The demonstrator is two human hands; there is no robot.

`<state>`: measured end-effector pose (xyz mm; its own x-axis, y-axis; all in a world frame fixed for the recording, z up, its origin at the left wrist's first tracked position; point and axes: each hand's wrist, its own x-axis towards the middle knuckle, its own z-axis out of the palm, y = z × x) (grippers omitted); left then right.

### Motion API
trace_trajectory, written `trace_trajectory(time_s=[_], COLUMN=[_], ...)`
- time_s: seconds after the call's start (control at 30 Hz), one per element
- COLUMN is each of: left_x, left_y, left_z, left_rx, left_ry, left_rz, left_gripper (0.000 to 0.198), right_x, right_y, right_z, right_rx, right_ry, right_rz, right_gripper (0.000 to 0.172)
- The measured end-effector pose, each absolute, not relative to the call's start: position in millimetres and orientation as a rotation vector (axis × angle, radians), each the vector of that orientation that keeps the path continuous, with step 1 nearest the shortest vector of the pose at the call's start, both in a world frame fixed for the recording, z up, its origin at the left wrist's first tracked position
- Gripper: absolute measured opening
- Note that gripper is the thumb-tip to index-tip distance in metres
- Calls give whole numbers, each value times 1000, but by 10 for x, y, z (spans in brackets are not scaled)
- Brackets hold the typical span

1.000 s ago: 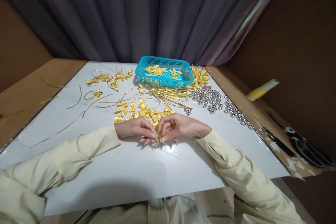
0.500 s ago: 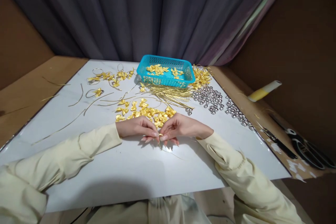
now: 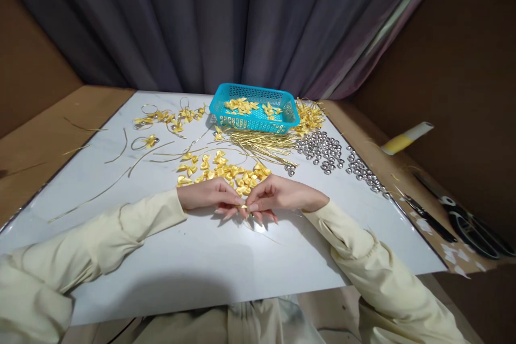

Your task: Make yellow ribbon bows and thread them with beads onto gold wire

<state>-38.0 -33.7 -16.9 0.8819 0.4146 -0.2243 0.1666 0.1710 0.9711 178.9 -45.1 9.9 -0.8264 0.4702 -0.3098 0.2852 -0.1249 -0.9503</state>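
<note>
My left hand (image 3: 217, 194) and my right hand (image 3: 271, 193) meet above the front part of the white tabletop (image 3: 181, 274). Thumbs and forefingers of both pinch a short stretch of gold cord (image 3: 243, 206) between them; the other fingers spread loosely below. Whatever else hangs under the fingertips is too small to make out. Just behind the hands lies a group of yellow ribbon bows (image 3: 220, 164). Farther back is a bundle of cut gold cords (image 3: 262, 142).
A blue basket (image 3: 253, 126) holding yellow bows stands at the back. Silver heart-shaped beads (image 3: 322, 150) lie to the right. Bows with cord loops (image 3: 161, 116) are at back left. Small snips (image 3: 429, 220) and black scissors (image 3: 470, 228) rest on the right side, beside paper scraps.
The pinched cord now runs level between my fingertips, where before its end hung down. My right fingers have spread slightly; both hands stay in nearly the same place.
</note>
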Motion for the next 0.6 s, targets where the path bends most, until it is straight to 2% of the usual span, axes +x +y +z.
trace_trajectory(time_s=[0.6], left_x=[-364], left_y=[-324], left_z=[-125], left_rx=[1391], left_ry=[509], left_rz=[146], left_gripper=[34], right_x=[1794], right_y=[-456], right_z=[152], right_rx=[-909], right_ry=[-1956], right_rz=[2110], right_gripper=[23])
